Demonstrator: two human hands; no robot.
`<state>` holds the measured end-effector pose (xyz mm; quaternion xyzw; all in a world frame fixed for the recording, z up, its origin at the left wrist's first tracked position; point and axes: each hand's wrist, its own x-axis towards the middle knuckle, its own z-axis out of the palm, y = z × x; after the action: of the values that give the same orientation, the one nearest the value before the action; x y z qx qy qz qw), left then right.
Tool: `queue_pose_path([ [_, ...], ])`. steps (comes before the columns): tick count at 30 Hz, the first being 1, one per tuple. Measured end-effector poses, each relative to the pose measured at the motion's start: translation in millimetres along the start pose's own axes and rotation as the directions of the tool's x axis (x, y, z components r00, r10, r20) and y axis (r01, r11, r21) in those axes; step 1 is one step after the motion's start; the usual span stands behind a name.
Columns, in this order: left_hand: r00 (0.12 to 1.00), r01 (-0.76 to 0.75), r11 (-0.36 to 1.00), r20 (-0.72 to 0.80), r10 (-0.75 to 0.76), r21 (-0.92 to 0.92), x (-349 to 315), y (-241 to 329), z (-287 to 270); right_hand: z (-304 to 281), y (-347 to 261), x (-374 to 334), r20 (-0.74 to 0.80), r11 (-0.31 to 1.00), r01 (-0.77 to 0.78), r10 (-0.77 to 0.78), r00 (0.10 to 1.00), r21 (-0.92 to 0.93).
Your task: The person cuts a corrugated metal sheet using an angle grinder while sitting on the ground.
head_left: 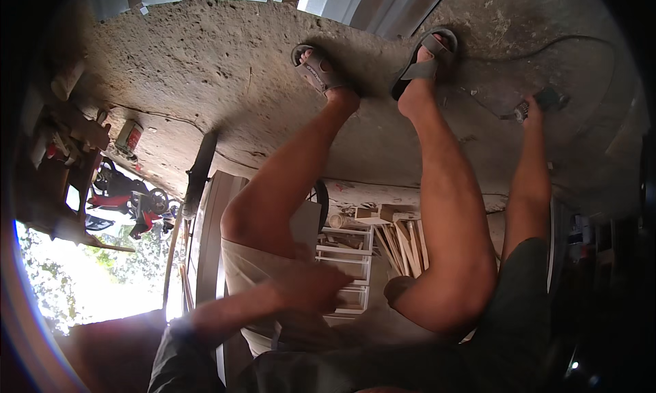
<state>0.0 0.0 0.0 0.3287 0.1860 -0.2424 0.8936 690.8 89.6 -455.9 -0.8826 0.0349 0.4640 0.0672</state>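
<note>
My left hand (311, 284) is over my lap, beside my bent left knee, its fingers pointing right. Motion blurs it, so I cannot make out whether it holds anything. My right arm reaches far out to the right, beyond my right leg. Down at the floor, my right hand (533, 109) is closed around a dark tool (551, 99) with a ridged grey end. The tool lies in shadow, and its exact kind is unclear. My sandalled feet (321, 72) rest apart on the rough concrete floor (239, 72).
Corrugated metal sheets (383, 7) stand beyond my feet. A dark cable (547, 45) curves over the floor at right. Wooden strips (408, 246) and a white rack (369, 263) show between my legs. At left are a small box (128, 137), wooden furniture and a motorbike (147, 200).
</note>
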Motion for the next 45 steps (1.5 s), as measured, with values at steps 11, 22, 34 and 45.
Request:
queue_pose_path([
  [11, 0.286, 0.268, 0.963, -0.951, -0.115, -0.036, 283, -193, -231, 78, -11, -94, 0.099, 0.954, -0.052, 0.085, 0.991, -0.296],
  [22, 0.722, 0.378, 0.789, -0.688, 0.076, 0.484, 306, -181, -286, 81, -9, -103, 0.138, 0.945, 0.044, 0.001, 0.99, -0.325],
  [34, -0.192, -0.506, 0.74, -0.894, 0.405, 0.444, -121, -30, -456, 77, 2, -122, 0.187, 0.884, 0.32, -0.27, 0.945, -0.341],
  [45, 0.416, -0.372, 0.822, -0.869, -0.267, -0.431, -60, -256, -368, 86, -47, -178, 0.224, 0.966, 0.253, -0.236, 0.945, -0.05],
])
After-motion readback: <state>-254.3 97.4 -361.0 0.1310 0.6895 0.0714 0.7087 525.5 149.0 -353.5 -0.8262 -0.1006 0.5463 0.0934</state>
